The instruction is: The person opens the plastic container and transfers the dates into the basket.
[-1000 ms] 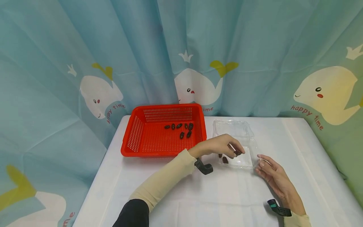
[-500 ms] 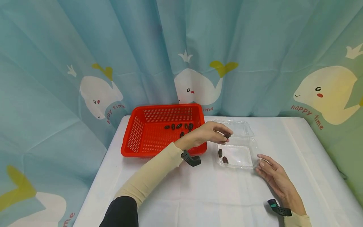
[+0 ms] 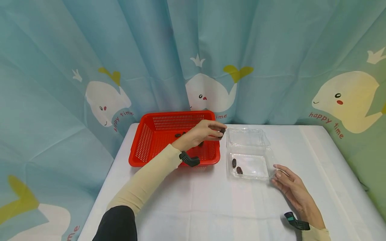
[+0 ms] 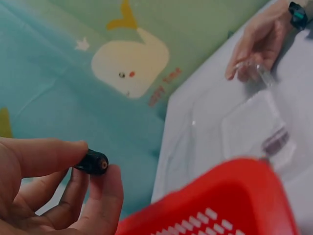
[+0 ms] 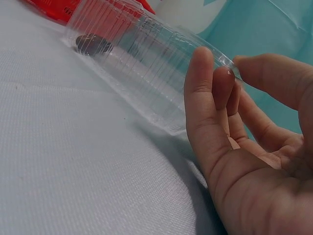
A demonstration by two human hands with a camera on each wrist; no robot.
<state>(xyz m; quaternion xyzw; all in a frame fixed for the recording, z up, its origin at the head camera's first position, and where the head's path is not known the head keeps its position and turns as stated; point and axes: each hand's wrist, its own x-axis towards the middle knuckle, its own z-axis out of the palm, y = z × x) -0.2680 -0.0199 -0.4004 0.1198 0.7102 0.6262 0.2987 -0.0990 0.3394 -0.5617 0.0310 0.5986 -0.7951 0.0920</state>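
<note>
My left hand (image 3: 199,132) pinches a dark, glossy date (image 4: 93,162) between thumb and fingertips, above the right rim of the red plastic basket (image 3: 143,144). To its right lies a clear plastic clamshell box (image 3: 256,165) with the lid (image 3: 247,137) folded back. Two dates rest in the left part of the box: one date (image 3: 234,163) further back, another date (image 3: 239,170) nearer the front. At the box's front right corner, my right hand (image 3: 292,187) pinches the rim between thumb and fingers. More dates (image 3: 178,135) lie in the basket, mostly hidden behind my left hand.
A white cloth (image 3: 217,207) covers the table. Behind it hangs a blue-green curtain (image 3: 144,50) printed with whales, close to the back edge. The basket wall stands between its dates and the box.
My left hand has moved left and back, carrying the date from over the box to the basket's right rim. My right hand stays in place on the box.
</note>
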